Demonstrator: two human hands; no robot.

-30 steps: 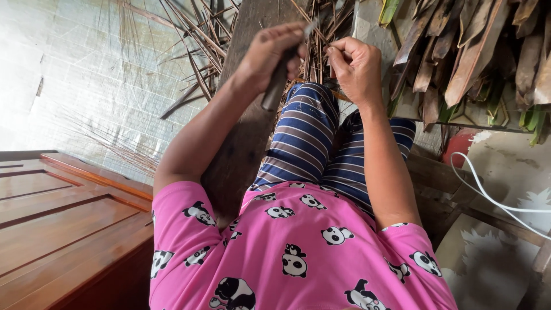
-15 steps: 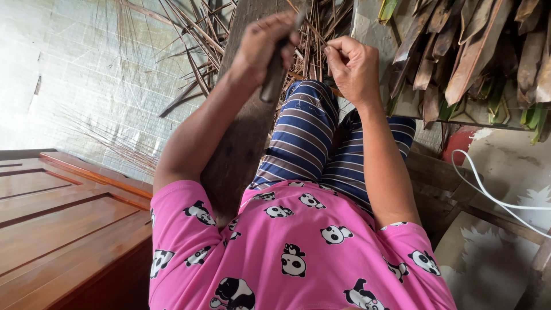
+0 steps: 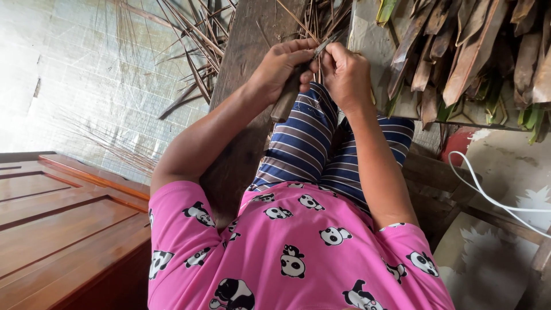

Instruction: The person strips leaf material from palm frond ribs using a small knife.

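My left hand grips a knife with a dark wooden handle; its blade points up toward my right hand. My right hand pinches a thin dry leaf strip against the blade. Both hands are close together above my knees, which are in blue striped shorts. I wear a pink shirt with a panda print.
A long wooden plank runs under my left arm. Thin dry sticks lie scattered on a pale woven mat. Brown dried leaves are piled at top right. A wooden door panel lies at left, a white cable at right.
My hands have drawn closer together, the left hand sliding the knife up toward the right hand along the strip.
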